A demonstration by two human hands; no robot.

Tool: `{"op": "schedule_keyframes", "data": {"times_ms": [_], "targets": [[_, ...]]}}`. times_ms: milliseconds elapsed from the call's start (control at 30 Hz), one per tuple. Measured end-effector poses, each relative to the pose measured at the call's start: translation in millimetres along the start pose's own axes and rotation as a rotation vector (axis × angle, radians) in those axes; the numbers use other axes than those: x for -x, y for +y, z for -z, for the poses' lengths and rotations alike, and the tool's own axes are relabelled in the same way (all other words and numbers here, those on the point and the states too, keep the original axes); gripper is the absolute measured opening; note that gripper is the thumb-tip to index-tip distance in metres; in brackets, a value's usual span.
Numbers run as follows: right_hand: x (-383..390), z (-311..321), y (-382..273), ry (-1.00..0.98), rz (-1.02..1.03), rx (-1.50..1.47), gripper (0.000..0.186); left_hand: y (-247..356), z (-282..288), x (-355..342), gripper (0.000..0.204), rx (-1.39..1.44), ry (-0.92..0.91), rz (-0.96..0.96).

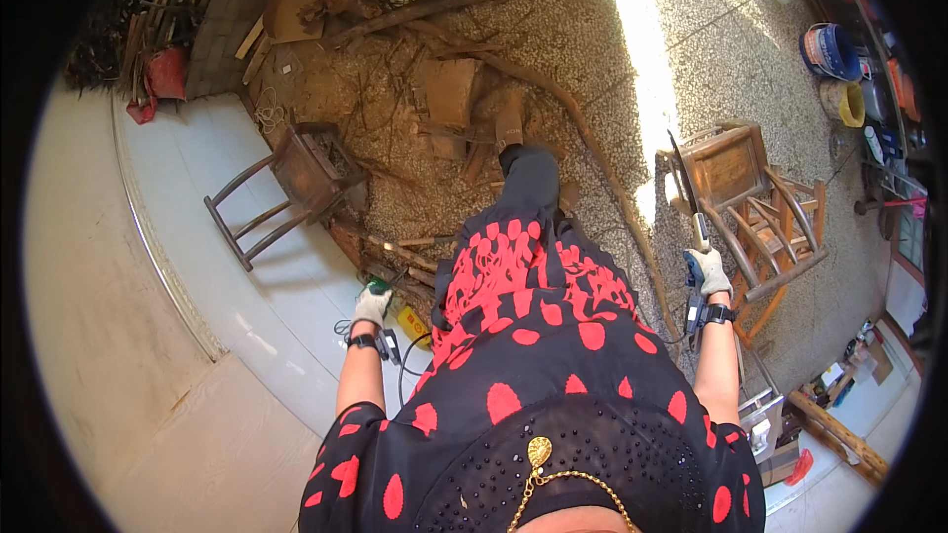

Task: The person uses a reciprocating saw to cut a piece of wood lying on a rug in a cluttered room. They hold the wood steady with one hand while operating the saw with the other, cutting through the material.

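Observation:
My right hand [708,271], in a pale work glove, is closed round the handle of a long-bladed tool [687,178]. Its narrow dark blade points away from me, beside a wooden chair [726,166]; whether the edge has teeth is too small to tell. On the other side my left hand [371,304], gloved in white and green, hangs low next to a yellow object [413,324] with a dark cable. Its fingers are too small and partly hidden to read. One of my legs [531,183] stretches forward among broken wood.
A long bent branch [583,118] curves across the speckled floor. Sticks and a brown block [449,92] lie ahead of my foot. A small wooden chair [306,176] stands left. Buckets [830,51] line the right side; firewood [158,30] is stacked far left.

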State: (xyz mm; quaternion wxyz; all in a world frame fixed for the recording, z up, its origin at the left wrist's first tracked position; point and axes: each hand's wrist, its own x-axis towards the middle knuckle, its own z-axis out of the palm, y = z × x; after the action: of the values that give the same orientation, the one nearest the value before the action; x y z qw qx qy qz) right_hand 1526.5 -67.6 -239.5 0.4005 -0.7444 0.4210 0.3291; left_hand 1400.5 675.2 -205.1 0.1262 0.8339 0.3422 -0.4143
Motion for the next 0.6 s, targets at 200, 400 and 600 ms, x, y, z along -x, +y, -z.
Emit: {"op": "schedule_keyframes", "data": {"times_ms": [200,400,600], "targets": [[-1,-27,26,-0.054,-0.055,0.004,0.023,51,28,-5,0.042,0.093,0.137,-0.112],[-5,-64,61,-0.079,-0.2,0.245,0.039,38,20,4,0.038,0.152,0.176,-0.143],[44,-82,52,0.035,-0.069,0.289,0.039,11,13,-37,0.04,-0.011,0.094,-0.117]]}}
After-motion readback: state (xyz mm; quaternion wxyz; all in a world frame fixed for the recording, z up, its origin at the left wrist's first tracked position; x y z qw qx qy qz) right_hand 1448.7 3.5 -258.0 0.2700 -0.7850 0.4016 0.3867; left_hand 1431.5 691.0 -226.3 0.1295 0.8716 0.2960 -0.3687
